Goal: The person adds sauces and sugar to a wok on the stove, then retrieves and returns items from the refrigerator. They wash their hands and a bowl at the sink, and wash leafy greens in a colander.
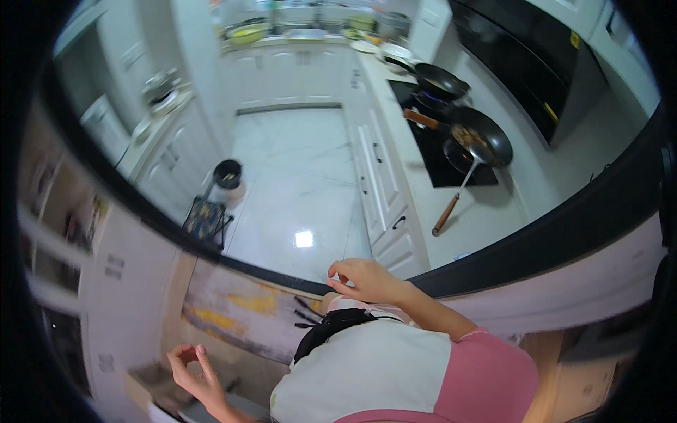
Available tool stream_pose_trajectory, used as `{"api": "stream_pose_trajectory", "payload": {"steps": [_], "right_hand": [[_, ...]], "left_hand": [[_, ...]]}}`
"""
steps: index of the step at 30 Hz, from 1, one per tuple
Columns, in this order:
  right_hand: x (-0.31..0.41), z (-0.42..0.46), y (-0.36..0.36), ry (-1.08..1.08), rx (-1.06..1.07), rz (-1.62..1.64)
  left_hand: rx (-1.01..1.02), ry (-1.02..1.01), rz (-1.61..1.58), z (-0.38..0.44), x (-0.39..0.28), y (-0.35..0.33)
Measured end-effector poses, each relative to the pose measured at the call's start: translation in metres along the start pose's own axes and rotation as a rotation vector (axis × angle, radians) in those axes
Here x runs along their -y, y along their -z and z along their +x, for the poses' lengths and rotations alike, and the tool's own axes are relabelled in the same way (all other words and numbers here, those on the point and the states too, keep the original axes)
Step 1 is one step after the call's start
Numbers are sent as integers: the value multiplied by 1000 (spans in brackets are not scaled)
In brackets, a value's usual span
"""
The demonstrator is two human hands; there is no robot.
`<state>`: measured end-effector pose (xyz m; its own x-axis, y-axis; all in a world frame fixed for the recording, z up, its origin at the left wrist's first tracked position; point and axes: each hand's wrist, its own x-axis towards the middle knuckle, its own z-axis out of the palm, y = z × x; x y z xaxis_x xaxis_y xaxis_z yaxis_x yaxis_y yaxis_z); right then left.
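My left hand (198, 375) hangs at the lower left, fingers loosely bent and nothing in them. In front of my body, my right hand (365, 280) is held over the kitchen doorway, also without anything in its curved fingers. A dark door frame (307, 281) crosses beneath the right hand; whether they touch I cannot tell. Ahead on the right, a wok (500, 129) with a wooden handle holds browned food (468, 136). A metal spatula (463, 185) leans out of it, its wooden handle over the counter. Behind it stands a second black pan (441, 79) on a burner with a blue flame.
A black-rimmed bin (228, 174) and a patterned folding stool (203, 219) stand left on the tiled floor (291, 174). White cabinets line both sides. Dishes (395, 52) and a sink (296, 29) are at the back. A patterned mat (238, 312) lies this side of the doorway.
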<state>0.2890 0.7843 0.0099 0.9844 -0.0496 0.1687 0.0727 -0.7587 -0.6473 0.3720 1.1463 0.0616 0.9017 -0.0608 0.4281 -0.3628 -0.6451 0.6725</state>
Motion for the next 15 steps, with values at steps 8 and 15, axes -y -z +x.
{"api": "stream_pose_trajectory", "payload": {"steps": [8, 15], "right_hand": [[-118, 172, 30, -270, -94, -3], [-192, 385, 54, -94, -216, 23]], "left_hand": [[187, -189, 7, 234, 0, -188], [213, -240, 102, 412, -4, -298]]}}
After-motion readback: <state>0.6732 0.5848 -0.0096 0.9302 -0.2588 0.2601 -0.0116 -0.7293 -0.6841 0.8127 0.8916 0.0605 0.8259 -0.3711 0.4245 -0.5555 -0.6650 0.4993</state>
